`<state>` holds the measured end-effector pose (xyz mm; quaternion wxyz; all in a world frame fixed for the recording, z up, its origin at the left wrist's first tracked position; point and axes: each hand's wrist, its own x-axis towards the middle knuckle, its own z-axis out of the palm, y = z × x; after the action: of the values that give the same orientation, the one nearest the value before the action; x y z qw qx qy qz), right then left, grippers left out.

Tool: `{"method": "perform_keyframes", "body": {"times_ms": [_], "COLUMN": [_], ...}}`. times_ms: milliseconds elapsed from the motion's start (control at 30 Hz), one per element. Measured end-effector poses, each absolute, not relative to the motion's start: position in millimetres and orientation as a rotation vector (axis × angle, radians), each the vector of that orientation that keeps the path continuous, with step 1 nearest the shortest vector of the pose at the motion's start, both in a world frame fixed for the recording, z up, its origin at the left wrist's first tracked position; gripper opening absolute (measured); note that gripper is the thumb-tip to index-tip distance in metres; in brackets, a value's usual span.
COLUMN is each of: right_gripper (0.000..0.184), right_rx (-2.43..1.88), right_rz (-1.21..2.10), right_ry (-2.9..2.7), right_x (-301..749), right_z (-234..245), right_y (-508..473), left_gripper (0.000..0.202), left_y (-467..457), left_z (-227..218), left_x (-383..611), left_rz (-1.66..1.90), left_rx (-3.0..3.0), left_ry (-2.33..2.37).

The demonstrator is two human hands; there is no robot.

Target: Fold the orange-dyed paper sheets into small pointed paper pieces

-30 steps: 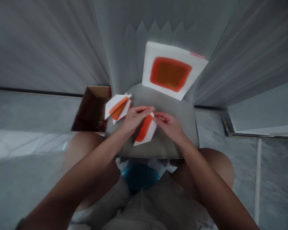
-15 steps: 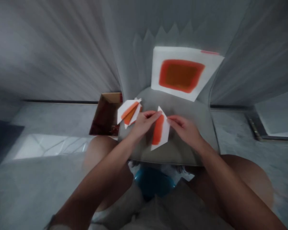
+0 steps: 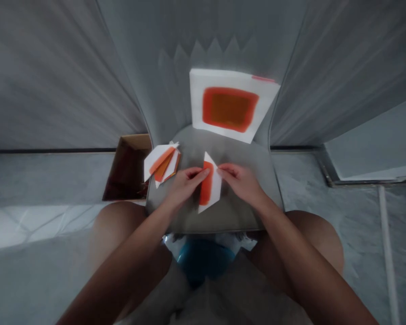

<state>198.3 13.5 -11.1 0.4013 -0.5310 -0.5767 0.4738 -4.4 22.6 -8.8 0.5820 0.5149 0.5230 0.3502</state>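
Observation:
A folded piece of paper [image 3: 215, 187], white with an orange band, is held above the grey chair seat [image 3: 238, 212]. My left hand [image 3: 186, 183] pinches its left side near the top, thumb on the orange part. On the other side, my right hand [image 3: 240, 180] grips the right edge between thumb and fingertips. To the left of my left hand lies a small pile of folded papers [image 3: 159, 159] in white and orange, at the seat's left edge.
A stack of white sheets [image 3: 198, 101] with an orange-brown square leans against the chair's backrest [image 3: 219, 27]. An open cardboard box [image 3: 120, 169] is on the floor to the left. Something blue [image 3: 206, 257] shows below the seat, between my knees.
The whole view has shifted, so the chair and papers appear further left. Both hands keep their hold on the folded paper, which looks slightly narrower from this angle.

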Motion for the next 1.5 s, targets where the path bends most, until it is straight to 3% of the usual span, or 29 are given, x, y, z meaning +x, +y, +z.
{"method": "perform_keyframes", "body": {"times_ms": [333, 567, 1000, 1233, 1500], "right_gripper": [0.026, 0.027, 0.03, 0.031, 0.043], "right_rx": [-1.346, -1.344, -1.308, -1.358, -1.405], "right_rz": [1.371, 1.315, 1.501, 1.403, 1.262], "right_ry": [-1.335, -1.34, -1.199, -1.171, -1.025], "right_x": [195, 198, 193, 196, 190], "right_z": [-13, -14, -10, -14, -15], "right_y": [13, 15, 11, 15, 16], "left_gripper": [0.038, 0.04, 0.03, 0.037, 0.038], "left_y": [19, 17, 17, 14, 16], "left_z": [-15, -13, -12, -9, -16], "left_x": [-4, -12, -9, -12, -9], "left_rz": [0.871, 0.727, 0.812, 0.578, 0.756], "left_rx": [1.258, 1.134, 1.21, 1.231, 1.092], "left_ry": [1.298, 1.216, 1.282, 1.208, 1.25]}}
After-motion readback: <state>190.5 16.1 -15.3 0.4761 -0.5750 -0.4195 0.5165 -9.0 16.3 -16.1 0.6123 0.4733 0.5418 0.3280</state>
